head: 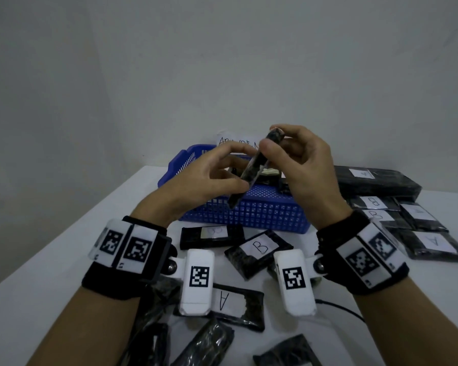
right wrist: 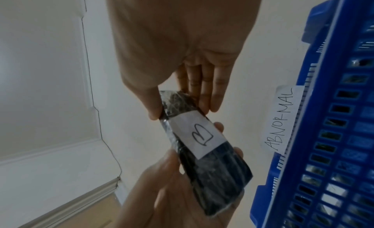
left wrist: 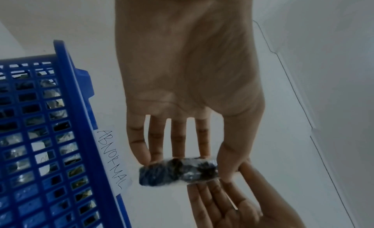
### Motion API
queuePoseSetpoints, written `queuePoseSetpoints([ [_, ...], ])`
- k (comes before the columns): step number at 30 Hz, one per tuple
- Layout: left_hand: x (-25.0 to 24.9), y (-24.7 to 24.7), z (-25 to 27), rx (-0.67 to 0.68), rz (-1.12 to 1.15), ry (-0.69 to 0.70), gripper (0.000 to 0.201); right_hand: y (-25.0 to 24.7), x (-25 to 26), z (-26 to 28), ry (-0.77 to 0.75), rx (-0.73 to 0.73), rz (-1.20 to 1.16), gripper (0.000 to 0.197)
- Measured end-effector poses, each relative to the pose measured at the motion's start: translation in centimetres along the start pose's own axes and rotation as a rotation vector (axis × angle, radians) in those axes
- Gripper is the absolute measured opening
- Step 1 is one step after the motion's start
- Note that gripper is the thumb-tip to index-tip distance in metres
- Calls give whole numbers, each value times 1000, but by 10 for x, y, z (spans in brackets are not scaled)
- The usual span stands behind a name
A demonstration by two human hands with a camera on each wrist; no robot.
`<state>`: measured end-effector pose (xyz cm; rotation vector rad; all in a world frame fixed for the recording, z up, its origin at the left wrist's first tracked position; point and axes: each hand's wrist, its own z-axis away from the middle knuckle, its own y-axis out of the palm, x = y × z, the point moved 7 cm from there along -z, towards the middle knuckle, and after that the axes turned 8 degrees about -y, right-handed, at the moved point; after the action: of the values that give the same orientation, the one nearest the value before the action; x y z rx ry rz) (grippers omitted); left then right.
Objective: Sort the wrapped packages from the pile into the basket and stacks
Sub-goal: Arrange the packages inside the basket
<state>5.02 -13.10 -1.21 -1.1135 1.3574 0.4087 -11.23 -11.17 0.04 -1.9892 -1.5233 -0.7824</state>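
Note:
I hold one black wrapped package (head: pixel 251 170) on edge above the blue basket (head: pixel 262 210). My right hand (head: pixel 273 140) pinches its upper end between thumb and fingers. My left hand (head: pixel 238 167) grips its lower part, thumb on one face and fingers behind. In the right wrist view the package (right wrist: pixel 202 135) shows a white label marked B, with my right hand (right wrist: pixel 182 110) at its top. The left wrist view shows only the package's end (left wrist: pixel 178 172) between my left hand's (left wrist: pixel 188 165) fingers and thumb. The basket (left wrist: pixel 79 119) holds several packages.
A paper tag reading ABNORMAL (right wrist: pixel 281 117) hangs on the basket's far rim. Stacks of black packages labelled A (head: pixel 373 180) and B (head: pixel 373 203) lie to the right. Loose packages, among them a B one (head: pixel 257 249) and an A one (head: pixel 233 302), lie on the white table in front.

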Motion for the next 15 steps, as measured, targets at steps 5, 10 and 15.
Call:
queuePoseSetpoints([
  [5, -1, -3, -5, -65, -55, 35, 40, -3, -7, -1, 83, 31, -39, 38],
  [10, 5, -15, -8, -212, 87, -26, 25, -8, -1, -6, -7, 35, -33, 19],
  [15, 6, -17, -7, -247, 141, -20, 14, -15, -1, -6, -25, -20, 46, 14],
])
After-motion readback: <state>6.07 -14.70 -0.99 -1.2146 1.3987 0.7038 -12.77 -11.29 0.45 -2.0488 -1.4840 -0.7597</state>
